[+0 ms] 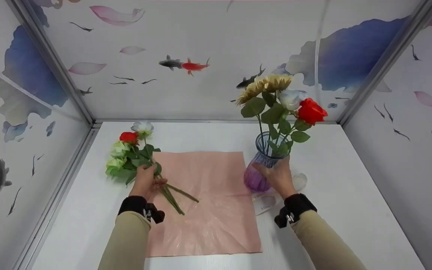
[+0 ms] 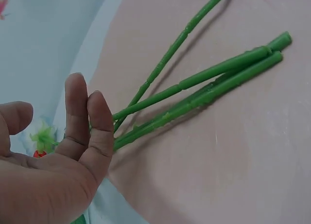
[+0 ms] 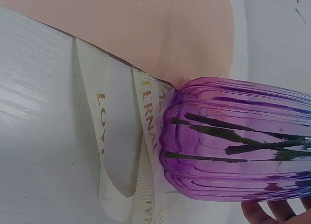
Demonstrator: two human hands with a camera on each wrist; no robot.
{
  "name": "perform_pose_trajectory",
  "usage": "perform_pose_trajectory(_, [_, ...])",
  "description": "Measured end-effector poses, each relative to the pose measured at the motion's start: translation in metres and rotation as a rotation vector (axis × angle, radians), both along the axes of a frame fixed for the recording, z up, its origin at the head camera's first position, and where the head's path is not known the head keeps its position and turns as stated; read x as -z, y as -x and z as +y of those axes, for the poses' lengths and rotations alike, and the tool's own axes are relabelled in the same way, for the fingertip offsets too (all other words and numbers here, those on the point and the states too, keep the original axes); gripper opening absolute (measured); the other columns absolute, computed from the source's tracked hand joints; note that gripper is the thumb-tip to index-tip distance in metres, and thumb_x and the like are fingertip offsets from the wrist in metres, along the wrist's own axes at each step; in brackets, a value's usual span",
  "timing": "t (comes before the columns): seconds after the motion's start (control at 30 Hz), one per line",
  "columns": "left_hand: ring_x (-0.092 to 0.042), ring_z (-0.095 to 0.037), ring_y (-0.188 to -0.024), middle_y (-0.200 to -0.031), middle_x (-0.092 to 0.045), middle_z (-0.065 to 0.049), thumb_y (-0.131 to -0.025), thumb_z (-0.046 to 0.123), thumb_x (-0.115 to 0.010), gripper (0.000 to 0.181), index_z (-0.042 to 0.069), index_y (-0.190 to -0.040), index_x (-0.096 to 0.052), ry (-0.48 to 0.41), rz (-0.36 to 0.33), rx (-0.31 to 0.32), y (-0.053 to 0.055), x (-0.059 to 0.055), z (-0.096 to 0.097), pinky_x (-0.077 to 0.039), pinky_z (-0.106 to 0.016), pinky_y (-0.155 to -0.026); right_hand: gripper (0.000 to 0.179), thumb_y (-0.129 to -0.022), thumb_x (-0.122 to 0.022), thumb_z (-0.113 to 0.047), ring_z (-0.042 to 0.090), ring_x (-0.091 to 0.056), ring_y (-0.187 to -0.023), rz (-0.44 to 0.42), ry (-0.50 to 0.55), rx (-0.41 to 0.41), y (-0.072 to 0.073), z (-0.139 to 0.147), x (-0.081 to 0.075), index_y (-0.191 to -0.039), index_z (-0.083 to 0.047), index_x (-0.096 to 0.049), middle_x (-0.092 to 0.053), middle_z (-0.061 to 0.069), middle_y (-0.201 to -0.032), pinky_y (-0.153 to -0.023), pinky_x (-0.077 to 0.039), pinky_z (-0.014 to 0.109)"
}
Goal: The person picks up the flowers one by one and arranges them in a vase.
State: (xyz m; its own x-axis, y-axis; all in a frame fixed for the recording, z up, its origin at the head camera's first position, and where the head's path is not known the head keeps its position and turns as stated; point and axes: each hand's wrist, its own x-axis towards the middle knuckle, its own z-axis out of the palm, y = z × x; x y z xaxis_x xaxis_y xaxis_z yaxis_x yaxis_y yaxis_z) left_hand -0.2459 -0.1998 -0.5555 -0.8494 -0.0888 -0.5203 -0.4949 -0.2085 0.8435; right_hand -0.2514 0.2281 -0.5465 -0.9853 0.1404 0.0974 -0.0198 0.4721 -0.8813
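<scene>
Bunch [image 1: 136,154] left of vase [image 1: 255,179], nearer left hand [image 1: 145,183]. Long axis diagonal: heads [image 1: 119,150] far-left, stems [image 2: 206,95] pointing near-right over paper [image 1: 208,217]. Left hand at stems; grip cannot be told. Right hand [image 1: 280,177], well apart, clamped on vase beside paper's right edge; ribbon [image 3: 92,71] near vase base.

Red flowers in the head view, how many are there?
2. One red flower is in the vase on the right; the other red flower is in the bunch on the left. More could be hidden.
</scene>
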Motion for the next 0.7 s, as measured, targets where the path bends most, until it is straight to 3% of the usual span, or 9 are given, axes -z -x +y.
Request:
perform_pose_trajectory(0.13, [-0.069, -0.024, -0.09, -0.17, -0.004, -0.018, -0.11, 0.033, -0.042, 0.08, 0.019, -0.163, 0.017, -0.089, -0.041, -0.029, 0.004, -0.0005, 0.0005, -0.051, -0.045, -0.102, 0.12, -0.078, -0.091, -0.039, 0.037, -0.033, -0.149, -0.013, -0.002, 0.0, 0.0008, 0.0002, 0.0, -0.157, -0.008, -0.006, -0.033, 0.022, -0.157, -0.123, -0.025, 0.052])
perform_pose_trajectory(0.33, [-0.057, -0.035, -0.124, -0.169, -0.01, -0.015, -0.109, 0.033, -0.046, 0.074, 0.019, -0.166, 0.0, -0.275, -0.036, -0.074, 0.0055, 0.0002, -0.0008, -0.047, -0.044, -0.108, 0.118, -0.078, -0.091, -0.037, 0.036, -0.034, -0.148, 0.007, -0.005, -0.001, 0.002, -0.0001, 0.0012, -0.156, -0.007, -0.008, -0.035, 0.022, -0.156, -0.123, -0.025, 0.049])
perform_pose_trajectory(0.4, [-0.055, -0.034, -0.127, -0.169, -0.012, -0.016, -0.109, 0.032, -0.046, 0.073, 0.02, -0.166, -0.002, -0.312, -0.024, -0.09, 0.0049, 0.0007, -0.0007, -0.047, -0.042, -0.107, 0.117, -0.078, -0.091, -0.037, 0.036, -0.035, -0.148, 0.019, 0.001, -0.003, 0.0019, -0.0005, 0.0015, -0.156, -0.008, -0.009, -0.036, 0.021, -0.155, -0.123, -0.026, 0.049])
perform_pose_trajectory(0.5, [-0.056, -0.031, -0.121, -0.166, -0.018, -0.017, -0.11, 0.032, -0.045, 0.068, 0.019, -0.165, -0.007, -0.314, 0.0, -0.096, 0.0044, 0.0014, 0.0008, -0.05, -0.039, -0.1, 0.115, -0.078, -0.091, -0.036, 0.035, -0.036, -0.147, 0.037, 0.009, -0.011, 0.0014, -0.0009, 0.002, -0.156, -0.009, -0.01, -0.037, 0.021, -0.154, -0.123, -0.026, 0.049])
perform_pose_trajectory(0.57, [-0.059, -0.029, -0.113, -0.158, -0.03, -0.02, -0.11, 0.03, -0.045, 0.062, 0.013, -0.162, -0.016, -0.291, 0.012, -0.096, 0.005, 0.0022, 0.0027, -0.052, -0.036, -0.093, 0.115, -0.078, -0.091, -0.035, 0.035, -0.036, -0.147, 0.052, 0.012, -0.016, 0.0012, -0.0009, 0.0026, -0.156, -0.008, -0.01, -0.036, 0.021, -0.155, -0.123, -0.026, 0.049])
perform_pose_trajectory(0.7, [-0.062, -0.026, -0.097, -0.125, -0.05, -0.016, -0.11, 0.026, -0.046, 0.046, 0.005, -0.149, -0.032, -0.26, 0.012, -0.084, 0.0081, 0.0029, 0.0064, -0.055, -0.034, -0.085, 0.117, -0.079, -0.09, -0.036, 0.035, -0.035, -0.148, 0.061, 0.0, -0.017, 0.001, -0.0002, 0.0032, -0.156, -0.006, -0.008, -0.033, 0.021, -0.156, -0.123, -0.025, 0.048])
